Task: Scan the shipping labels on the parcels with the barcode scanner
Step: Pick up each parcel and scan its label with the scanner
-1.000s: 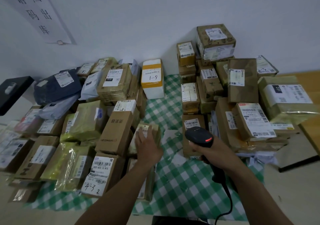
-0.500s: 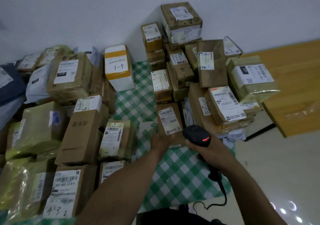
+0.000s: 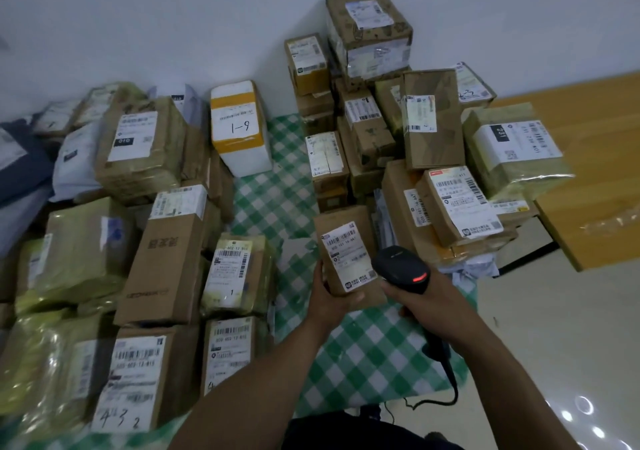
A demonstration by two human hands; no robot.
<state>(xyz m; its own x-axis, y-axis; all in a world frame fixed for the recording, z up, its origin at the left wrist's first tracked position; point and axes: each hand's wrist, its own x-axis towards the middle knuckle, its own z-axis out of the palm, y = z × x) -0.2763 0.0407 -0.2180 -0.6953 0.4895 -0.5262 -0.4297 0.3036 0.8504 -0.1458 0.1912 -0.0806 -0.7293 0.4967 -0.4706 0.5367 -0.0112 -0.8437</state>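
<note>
My left hand (image 3: 329, 298) grips the near end of a small brown cardboard parcel (image 3: 341, 221) at the front of the right-hand pile. Its white shipping label (image 3: 348, 255) faces up. My right hand (image 3: 424, 302) holds the black barcode scanner (image 3: 401, 269) by its handle, right beside the label's near right corner. A red light shows on the scanner's head. Its black cable (image 3: 446, 380) trails down toward me.
A green checked cloth (image 3: 270, 214) covers the floor between two piles of labelled parcels. The left pile (image 3: 166, 252) holds brown boxes and yellow-wrapped packs, the right pile (image 3: 426, 131) is stacked against the wall. A wooden tabletop (image 3: 595, 179) stands at the right.
My left hand left the parcel in the left pile, moved right and took hold of the small brown parcel. The view swung right; the scanner now sits at the label.
</note>
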